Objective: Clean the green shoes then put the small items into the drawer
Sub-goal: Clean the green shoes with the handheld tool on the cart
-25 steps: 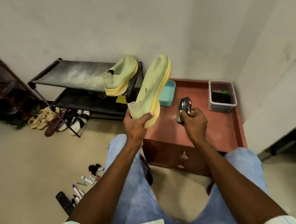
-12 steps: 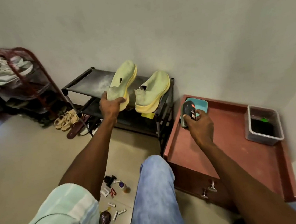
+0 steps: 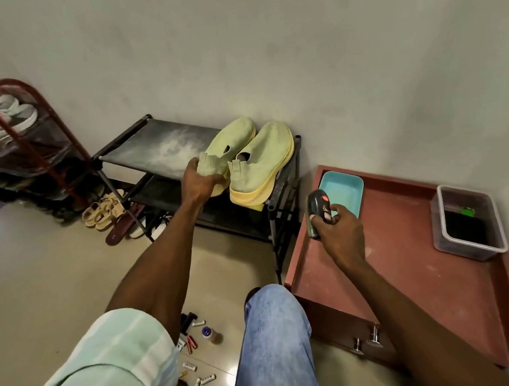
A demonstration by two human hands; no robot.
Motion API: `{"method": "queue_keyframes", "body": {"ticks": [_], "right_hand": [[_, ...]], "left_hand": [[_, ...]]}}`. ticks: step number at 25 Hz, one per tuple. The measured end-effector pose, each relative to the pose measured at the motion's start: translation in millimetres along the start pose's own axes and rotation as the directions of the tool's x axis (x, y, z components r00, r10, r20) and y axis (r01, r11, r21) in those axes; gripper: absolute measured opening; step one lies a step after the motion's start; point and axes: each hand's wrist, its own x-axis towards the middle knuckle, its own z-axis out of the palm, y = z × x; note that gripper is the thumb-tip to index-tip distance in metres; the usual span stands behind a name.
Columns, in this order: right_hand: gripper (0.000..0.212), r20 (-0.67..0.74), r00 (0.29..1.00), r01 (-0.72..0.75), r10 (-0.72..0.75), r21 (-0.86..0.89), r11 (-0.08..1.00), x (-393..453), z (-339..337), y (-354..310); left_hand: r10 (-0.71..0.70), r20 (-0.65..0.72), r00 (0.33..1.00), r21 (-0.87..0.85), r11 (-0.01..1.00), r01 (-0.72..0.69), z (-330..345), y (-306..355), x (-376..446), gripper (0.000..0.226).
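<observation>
Left hand point(image 3: 199, 179) fingers grip left shoe point(image 3: 229, 145) heel at rack point(image 3: 154, 146) edge; may tip off. Right hand point(image 3: 339, 234) fingers clasp brush point(image 3: 316, 214).

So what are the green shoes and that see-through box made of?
The green shoes look like soft knitted fabric, with a fine woven texture, on thick yellow soles that seem foam or rubber, matte. The see-through box looks like clear plastic: its walls are glossy and you can see inside.
</observation>
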Motion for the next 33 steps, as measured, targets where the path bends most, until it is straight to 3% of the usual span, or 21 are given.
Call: {"method": "queue_keyframes", "body": {"ticks": [2,4,6,8,10,11,13,15,19,25,33], "right_hand": [[0.032,0.014,1.0,-0.011,0.011,-0.009,1.0,-5,5,4],[0.035,0.027,0.999,-0.036,0.036,0.007,0.999,-12,6,9],[0.036,0.018,0.998,-0.066,0.065,0.008,0.998,-19,2,16],[0.033,0.006,0.996,-0.092,0.092,0.009,0.996,-25,-4,24],[0.031,0.009,0.993,-0.121,0.121,0.004,0.993,-31,-12,28],[0.032,0.01,0.991,-0.134,0.134,-0.003,0.991,-34,-15,30],[0.037,-0.005,0.986,-0.167,0.167,-0.045,0.985,-34,-23,39],[0.04,-0.033,0.977,-0.211,0.208,-0.094,0.973,-29,-31,51],[0.04,-0.097,0.971,-0.234,0.221,-0.153,0.96,-4,-42,68],[0.05,-0.116,0.983,-0.168,0.141,-0.274,0.947,75,-14,67],[0.051,0.022,0.994,-0.087,0.108,-0.439,0.894,146,46,64]], "left_hand": [[-0.016,0.112,0.994,-0.082,0.996,0.026,-6,-2,3,0.077],[-0.044,0.094,0.995,-0.176,0.983,0.06,-11,0,-1,0.084],[-0.056,-0.136,0.989,-0.264,0.964,0.019,-7,9,-21,0.079],[-0.051,-0.395,0.917,-0.315,0.945,-0.084,7,21,-58,0.068],[0.049,-0.52,0.853,-0.272,0.937,-0.22,34,28,-104,0.052],[0.138,-0.519,0.844,-0.229,0.929,-0.292,51,27,-127,0.045],[0.303,-0.4,0.865,-0.159,0.906,-0.391,90,19,-168,0.037],[0.362,-0.204,0.91,-0.1,0.916,-0.387,126,3,-188,0.028],[0.238,0.035,0.971,0.046,0.97,-0.239,169,-16,-166,0.018],[0.108,0.151,0.983,0.149,0.98,-0.13,200,-13,-112,0.008],[0.005,0.173,0.985,0.177,0.983,-0.036,207,-12,-83,0.009]]}}
